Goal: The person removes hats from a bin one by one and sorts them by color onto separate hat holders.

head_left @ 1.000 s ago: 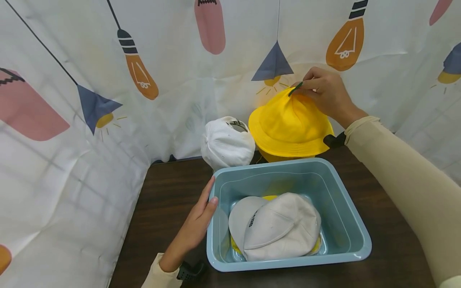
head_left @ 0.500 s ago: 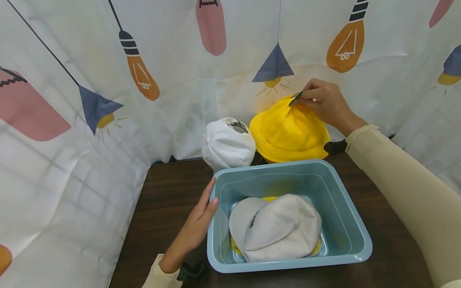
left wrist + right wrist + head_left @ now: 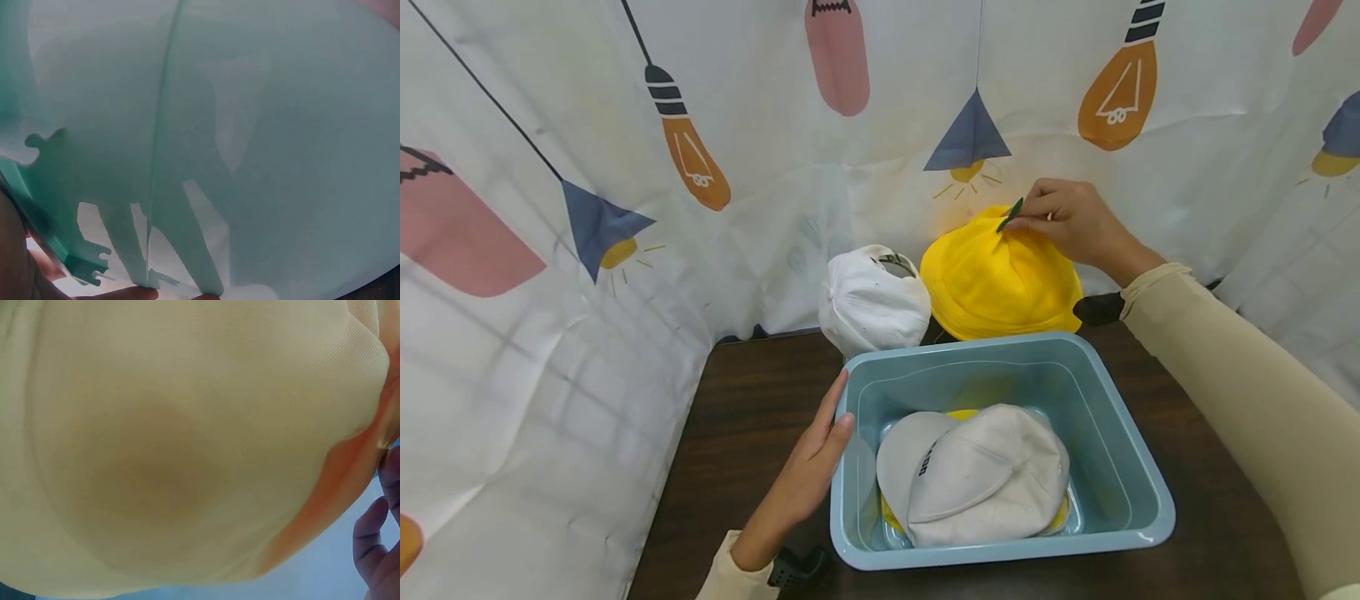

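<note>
With my right hand (image 3: 1078, 218) I'm pinching the green tab (image 3: 1012, 212) of a yellow hat (image 3: 1003, 283) behind the blue tub (image 3: 1101, 450) — apparently midway, a pale cap (image 3: 988, 479) inside, hat and white cap (image 3: 876, 304) outside — my left hand (image 3: 808, 467) (straight-fingered) bracing the tub.

The right arm (image 3: 1232, 400) is stretched forward, the right hand (image 3: 1078, 223) pinched together; the left hand (image 3: 808, 462) is held straight-fingered.
</note>
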### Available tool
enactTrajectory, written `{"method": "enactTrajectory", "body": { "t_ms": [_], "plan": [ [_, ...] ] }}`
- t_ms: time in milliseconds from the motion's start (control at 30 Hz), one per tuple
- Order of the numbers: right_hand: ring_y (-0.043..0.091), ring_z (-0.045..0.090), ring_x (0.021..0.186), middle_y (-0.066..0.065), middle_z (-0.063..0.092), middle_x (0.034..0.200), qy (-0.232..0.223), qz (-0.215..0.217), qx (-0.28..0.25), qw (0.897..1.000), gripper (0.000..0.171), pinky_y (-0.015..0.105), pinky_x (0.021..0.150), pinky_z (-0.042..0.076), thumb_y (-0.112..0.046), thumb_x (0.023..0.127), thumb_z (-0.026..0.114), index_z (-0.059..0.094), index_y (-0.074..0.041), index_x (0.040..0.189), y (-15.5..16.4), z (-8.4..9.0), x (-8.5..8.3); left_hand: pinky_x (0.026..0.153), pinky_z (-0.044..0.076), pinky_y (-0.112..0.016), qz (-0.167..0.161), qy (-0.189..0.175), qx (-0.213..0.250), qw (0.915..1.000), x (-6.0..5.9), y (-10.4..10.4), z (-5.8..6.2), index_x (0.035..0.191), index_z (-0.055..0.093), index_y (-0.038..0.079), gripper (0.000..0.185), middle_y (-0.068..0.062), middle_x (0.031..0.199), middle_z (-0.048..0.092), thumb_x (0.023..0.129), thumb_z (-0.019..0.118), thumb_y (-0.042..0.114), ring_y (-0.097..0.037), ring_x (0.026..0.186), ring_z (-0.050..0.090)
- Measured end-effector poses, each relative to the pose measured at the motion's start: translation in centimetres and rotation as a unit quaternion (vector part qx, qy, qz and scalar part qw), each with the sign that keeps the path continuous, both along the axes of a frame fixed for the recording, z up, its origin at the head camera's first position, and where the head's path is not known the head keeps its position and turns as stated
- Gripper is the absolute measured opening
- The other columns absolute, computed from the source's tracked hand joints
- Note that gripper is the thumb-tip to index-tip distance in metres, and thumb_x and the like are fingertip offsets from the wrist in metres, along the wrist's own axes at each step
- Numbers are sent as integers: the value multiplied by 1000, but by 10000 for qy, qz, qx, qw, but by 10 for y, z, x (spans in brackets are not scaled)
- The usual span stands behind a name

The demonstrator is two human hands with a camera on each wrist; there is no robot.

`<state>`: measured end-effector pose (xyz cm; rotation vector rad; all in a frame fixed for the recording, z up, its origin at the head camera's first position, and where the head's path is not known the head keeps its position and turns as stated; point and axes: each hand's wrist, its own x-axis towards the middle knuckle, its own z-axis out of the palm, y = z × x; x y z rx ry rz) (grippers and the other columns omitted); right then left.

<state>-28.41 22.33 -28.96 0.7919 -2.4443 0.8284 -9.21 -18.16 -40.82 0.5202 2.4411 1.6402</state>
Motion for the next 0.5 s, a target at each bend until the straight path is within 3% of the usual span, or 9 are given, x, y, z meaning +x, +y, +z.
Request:
{"method": "enactTrajectory", "body": {
  "t_ms": [267,500],
  "plan": [
    [14,51,78,-1,61,87,-814,-251,-205,9962,17,18,65,42,-26,96,73,84,-14,101,-3,-4,-1,107,43,-65,9,-16,22,10000,-1,1,-1,165,10,31,57,-4,171,18,113,33,30,-39,150,34],
    [19,51,85,3,62,93,-1507,-518,-225,9870,26,22,69,43,-37,97,70,83,-17,107,-8,-6,0,107,44,-65,2,-47,70,10000,0,1,0,165,10,33,57,-3,171,18,113,34,30,-38,151,34]
  ]
}}
